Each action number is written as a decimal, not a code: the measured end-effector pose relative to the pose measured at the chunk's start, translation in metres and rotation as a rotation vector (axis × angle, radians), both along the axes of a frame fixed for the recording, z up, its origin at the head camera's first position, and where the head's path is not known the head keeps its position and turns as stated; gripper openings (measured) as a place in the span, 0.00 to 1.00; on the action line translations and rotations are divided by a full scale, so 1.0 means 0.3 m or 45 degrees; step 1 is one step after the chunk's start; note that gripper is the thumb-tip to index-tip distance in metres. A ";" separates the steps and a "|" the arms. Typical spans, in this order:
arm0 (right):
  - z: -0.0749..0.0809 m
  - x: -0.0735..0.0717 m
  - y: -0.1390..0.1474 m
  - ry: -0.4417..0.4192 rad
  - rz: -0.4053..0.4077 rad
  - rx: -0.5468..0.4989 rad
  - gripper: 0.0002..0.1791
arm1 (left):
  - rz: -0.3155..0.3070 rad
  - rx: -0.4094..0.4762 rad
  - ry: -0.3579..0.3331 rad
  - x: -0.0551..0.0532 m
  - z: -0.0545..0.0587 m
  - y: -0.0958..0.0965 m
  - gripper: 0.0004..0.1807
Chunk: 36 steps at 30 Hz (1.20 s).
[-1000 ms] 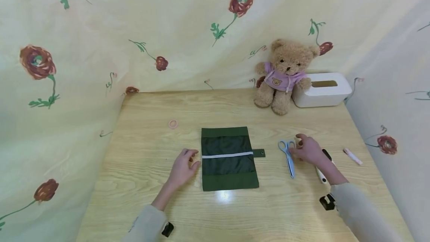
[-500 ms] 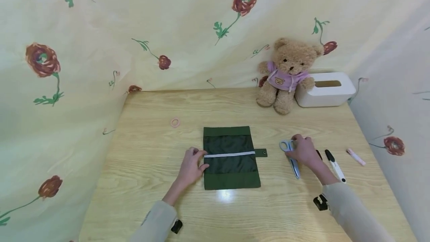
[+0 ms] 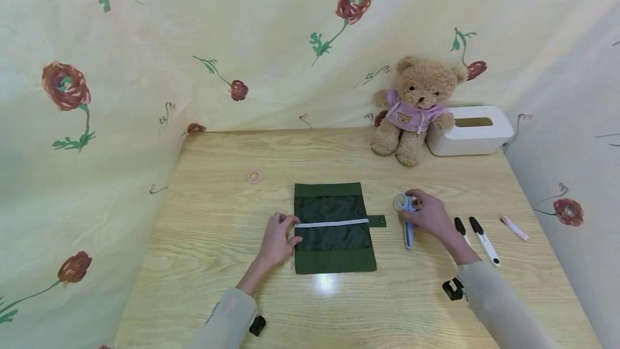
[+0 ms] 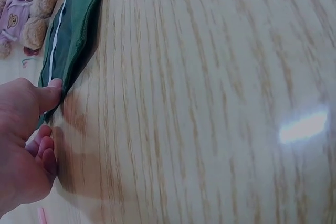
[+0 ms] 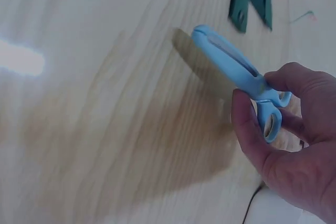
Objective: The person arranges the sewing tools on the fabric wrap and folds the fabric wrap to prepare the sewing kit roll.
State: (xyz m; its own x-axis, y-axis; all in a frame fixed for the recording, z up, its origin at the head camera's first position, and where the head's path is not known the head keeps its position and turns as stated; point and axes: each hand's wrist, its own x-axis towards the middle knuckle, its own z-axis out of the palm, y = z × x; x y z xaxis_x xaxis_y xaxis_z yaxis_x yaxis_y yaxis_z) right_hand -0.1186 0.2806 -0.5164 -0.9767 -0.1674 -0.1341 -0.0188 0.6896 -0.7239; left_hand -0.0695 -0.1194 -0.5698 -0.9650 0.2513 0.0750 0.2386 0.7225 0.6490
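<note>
A dark green fabric pouch (image 3: 331, 260) lies spread flat, with a white elastic strip across it and a snap tab at its right. My left hand (image 3: 278, 238) rests at its left edge, thumb and index fingertips apart on the border; in the left wrist view the thumb (image 4: 50, 96) overlaps the cloth edge. Right of the pouch, my right hand (image 3: 430, 215) grips light blue scissors (image 3: 409, 233). In the right wrist view the scissors (image 5: 226, 61) are pinched near the pivot between thumb and fingers, handle loops toward the palm, their shadow on the table.
Two white markers with black caps, one marker (image 3: 484, 241) and another marker (image 3: 461, 228), lie right of my right hand, with a pink-and-white stick (image 3: 514, 228) farther right. A pink ring (image 3: 254, 177) lies back left. A teddy bear (image 3: 418, 101) and a white tissue box (image 3: 472, 141) stand behind.
My right hand has taken hold of the scissors and shifted them left toward the pouch's tab. My left hand has moved right onto the pouch's left edge.
</note>
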 end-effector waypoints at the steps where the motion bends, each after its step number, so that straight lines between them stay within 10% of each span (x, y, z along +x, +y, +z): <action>1: 0.002 -0.008 -0.020 0.005 0.002 -0.022 0.29 | 0.000 0.003 0.007 0.001 -0.001 -0.002 0.19; 36: -0.016 -0.203 -0.754 0.180 -0.036 -0.094 0.32 | 0.022 0.083 0.131 0.002 -0.028 -0.013 0.21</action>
State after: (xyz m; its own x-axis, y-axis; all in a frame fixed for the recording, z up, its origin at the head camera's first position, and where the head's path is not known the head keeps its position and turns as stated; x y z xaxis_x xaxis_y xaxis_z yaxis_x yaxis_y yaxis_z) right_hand -0.1795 0.0542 -0.5211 -0.9894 -0.1440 0.0168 -0.1056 0.6365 -0.7641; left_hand -0.0688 -0.1233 -0.5781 -0.9554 0.2263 0.1899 0.2947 0.6840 0.6673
